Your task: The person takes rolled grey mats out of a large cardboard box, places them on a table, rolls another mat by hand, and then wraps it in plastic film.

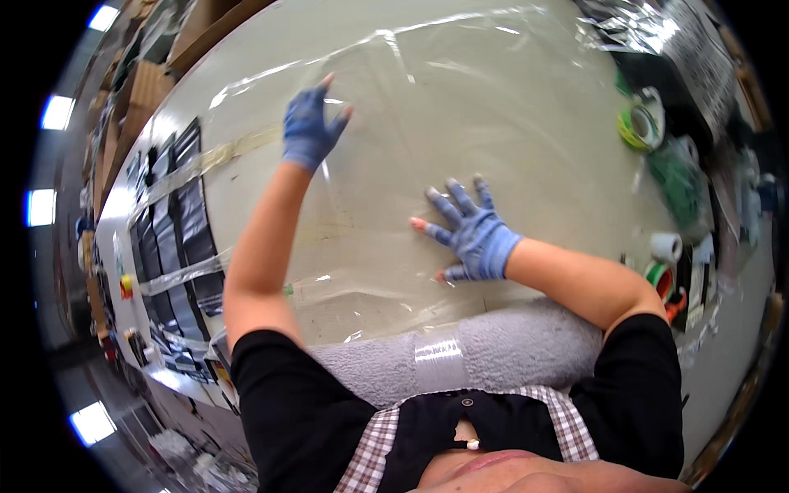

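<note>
A large clear plastic sheet (460, 90) lies spread over a pale table top (559, 172). My left hand (310, 127), in a blue fingerless glove, reaches far out and rests on the sheet with fingers apart. My right hand (468, 232), gloved the same way, presses flat on the sheet nearer to me, fingers spread. Neither hand holds anything. A grey towel-like roll (509, 349) wrapped with a band of clear tape (438, 361) pads the table's near edge in front of my chest.
Tape rolls sit at the right: a green-and-yellow one (641, 125), a white one (666, 246) and a red-green one (662, 278). Green material (680, 185) lies beside them. Dark panels under plastic strips (177, 246) line the left side. Cardboard (148, 90) stands at the far left.
</note>
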{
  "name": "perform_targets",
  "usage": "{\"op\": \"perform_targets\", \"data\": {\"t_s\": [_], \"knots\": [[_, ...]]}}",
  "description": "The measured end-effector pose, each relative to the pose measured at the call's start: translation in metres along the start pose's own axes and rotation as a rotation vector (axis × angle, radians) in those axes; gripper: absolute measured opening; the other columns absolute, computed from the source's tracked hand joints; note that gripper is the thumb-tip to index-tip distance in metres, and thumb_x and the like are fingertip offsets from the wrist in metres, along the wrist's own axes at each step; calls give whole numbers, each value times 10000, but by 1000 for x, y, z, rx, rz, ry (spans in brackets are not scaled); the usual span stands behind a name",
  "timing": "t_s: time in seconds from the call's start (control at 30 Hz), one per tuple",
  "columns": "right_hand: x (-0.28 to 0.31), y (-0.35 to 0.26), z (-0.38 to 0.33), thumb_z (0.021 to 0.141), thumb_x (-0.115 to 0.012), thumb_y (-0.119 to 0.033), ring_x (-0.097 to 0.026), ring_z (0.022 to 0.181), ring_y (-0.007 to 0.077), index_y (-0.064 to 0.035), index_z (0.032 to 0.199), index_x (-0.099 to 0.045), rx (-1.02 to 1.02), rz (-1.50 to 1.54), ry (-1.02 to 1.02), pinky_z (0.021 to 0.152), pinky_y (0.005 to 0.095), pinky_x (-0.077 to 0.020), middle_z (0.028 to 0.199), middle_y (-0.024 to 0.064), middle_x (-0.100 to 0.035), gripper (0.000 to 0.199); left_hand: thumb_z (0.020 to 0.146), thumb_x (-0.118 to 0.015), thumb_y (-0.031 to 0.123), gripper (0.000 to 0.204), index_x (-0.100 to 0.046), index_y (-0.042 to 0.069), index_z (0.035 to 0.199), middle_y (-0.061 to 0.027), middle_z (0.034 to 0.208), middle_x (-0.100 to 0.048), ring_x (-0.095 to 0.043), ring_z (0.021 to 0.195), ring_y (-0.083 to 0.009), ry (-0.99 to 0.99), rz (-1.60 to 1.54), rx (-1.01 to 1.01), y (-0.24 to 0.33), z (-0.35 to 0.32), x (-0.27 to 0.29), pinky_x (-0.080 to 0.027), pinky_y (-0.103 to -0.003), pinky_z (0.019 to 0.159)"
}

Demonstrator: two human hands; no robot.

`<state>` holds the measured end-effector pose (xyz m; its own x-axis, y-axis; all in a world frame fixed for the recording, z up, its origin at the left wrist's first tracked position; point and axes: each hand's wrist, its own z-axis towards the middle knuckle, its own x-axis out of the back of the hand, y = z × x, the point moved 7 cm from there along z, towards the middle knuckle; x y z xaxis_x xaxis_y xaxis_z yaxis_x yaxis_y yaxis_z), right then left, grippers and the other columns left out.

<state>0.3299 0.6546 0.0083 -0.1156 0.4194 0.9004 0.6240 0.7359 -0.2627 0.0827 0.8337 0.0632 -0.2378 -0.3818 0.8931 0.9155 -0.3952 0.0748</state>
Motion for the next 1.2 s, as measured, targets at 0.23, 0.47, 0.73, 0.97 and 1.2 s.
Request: {"op": "perform_targets", "data": {"t_s": [0.23,0.47,0.73,0.97,1.2], "knots": [[24,38,-30,910,-553,-641,-231,1493,413,-217,1594,-254,73,177,203,1198,541,-221,1626,204,-230,858,574,-908,463,1087,-408,231,1512,-182,1447,-426,-417,1334,-397,-573,73,-17,57,-182,100,-364,-487,1096],[-4,154,-189,915,-649,-471,-316,1460,400,-205,1563,-327,-453,26,213,1201,464,-287,1579,163,-352,770,445,-956,467,1314,-306,298,1575,-215,1579,-325,-313,1454,-417,-832,72,114,-24,-278,113,-273,-491,1197],[-38,151,-272,970,-621,-320,-440,1391,325,-144,1485,-474,-467,109,632,1146,383,-358,1499,171,-470,564,795,-831,337,749,-512,157,1448,-204,1397,-539,-532,1266,-346,-531,106,408,-36,-318,188,-429,-418,1073],[-72,48,-346,891,-725,-443,-477,1278,239,-48,1408,-475,-432,878,899,1101,369,-363,1374,117,-515,696,898,-731,176,393,-588,17,1228,-26,982,-614,-575,874,-140,-240,-706,1182,74,-451,233,-495,-292,779],[-92,23,-363,809,-823,-332,-502,1218,213,-33,1280,-547,-351,994,1152,1091,363,-365,1261,83,-549,623,735,-880,316,714,-531,-6,1269,-94,1132,-642,-594,1068,-193,-51,-581,954,127,-470,252,-478,-340,958]]}}
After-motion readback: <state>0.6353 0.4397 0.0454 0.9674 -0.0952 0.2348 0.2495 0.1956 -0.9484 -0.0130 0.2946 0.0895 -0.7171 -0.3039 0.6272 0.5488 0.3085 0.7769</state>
